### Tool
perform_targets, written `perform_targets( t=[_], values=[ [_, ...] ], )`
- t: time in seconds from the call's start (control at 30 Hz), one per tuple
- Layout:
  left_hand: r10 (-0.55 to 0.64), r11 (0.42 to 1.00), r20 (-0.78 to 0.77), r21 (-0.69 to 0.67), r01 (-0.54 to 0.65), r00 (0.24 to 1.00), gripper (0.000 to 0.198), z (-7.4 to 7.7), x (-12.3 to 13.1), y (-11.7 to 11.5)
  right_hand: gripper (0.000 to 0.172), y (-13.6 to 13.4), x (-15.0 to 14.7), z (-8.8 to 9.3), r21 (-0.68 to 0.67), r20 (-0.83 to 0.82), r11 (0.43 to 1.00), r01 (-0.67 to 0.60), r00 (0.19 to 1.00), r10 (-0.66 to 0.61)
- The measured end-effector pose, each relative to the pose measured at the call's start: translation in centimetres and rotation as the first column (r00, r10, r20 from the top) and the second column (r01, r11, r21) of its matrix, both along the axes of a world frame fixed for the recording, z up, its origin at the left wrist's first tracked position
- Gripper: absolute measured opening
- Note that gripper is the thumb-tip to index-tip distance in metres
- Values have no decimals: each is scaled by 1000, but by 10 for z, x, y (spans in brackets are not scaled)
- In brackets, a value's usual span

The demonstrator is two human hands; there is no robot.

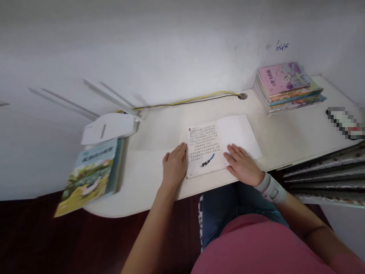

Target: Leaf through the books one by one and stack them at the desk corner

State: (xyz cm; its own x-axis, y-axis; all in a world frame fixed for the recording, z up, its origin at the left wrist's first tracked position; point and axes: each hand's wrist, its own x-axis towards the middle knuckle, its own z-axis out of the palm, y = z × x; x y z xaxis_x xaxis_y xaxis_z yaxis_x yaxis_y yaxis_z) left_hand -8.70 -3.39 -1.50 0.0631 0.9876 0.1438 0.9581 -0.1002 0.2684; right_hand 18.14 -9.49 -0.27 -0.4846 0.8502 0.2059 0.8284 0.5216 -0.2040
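Observation:
An open book [203, 146] lies flat on the white desk in front of me. Its left page carries printed text and a small blue-and-black picture; the right page looks blank white. My left hand [174, 163] rests at the book's left edge, fingers stretched out along it. Across the lower part of the right page lies my right hand [242, 164], palm down with fingers spread. A grey wrist brace [270, 188] is wrapped around my right wrist.
A white router [110, 127] with antennas stands at the desk's left, behind a stack of books [91, 171] that overhangs the edge. Another book stack [285, 85] sits back right. Yellow and black cables [188, 100] run along the wall. A pixelated object [346, 121] lies far right.

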Motion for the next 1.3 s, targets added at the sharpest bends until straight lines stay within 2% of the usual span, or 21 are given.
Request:
perform_targets(
  t=[0.87, 1.0, 1.07, 1.13, 1.2, 1.3],
  values=[
    [-8, 1000, -65, -4, 7, 998, 45, 7, 6, 0, 49, -2, 1, -4, 23, -25, 999, 44, 999, -44],
    [-4, 1000, -64, -21, 2, 998, 43, 15, 7, 3, 50, -1, 1, -6, 30, -25, 999, 42, 999, -42],
    [-12, 999, -48, 32, 14, 999, 43, 22, 12, 4, 49, -1, 1, -6, 24, -33, 999, 47, 998, -46],
    [-50, 990, 0, 133, 50, 999, 44, 26, 24, 1, 48, -1, 0, -6, 19, -42, 998, 52, 998, -51],
    [-149, 969, 58, 205, 135, 987, 45, 28, 44, -4, 48, -2, 0, -6, 22, -46, 999, 49, 998, -48],
    [-336, 934, 128, 172, 313, 933, 48, 22, 75, -12, 48, -2, 0, -6, 28, -51, 999, 46, 998, -45]
  ],
)
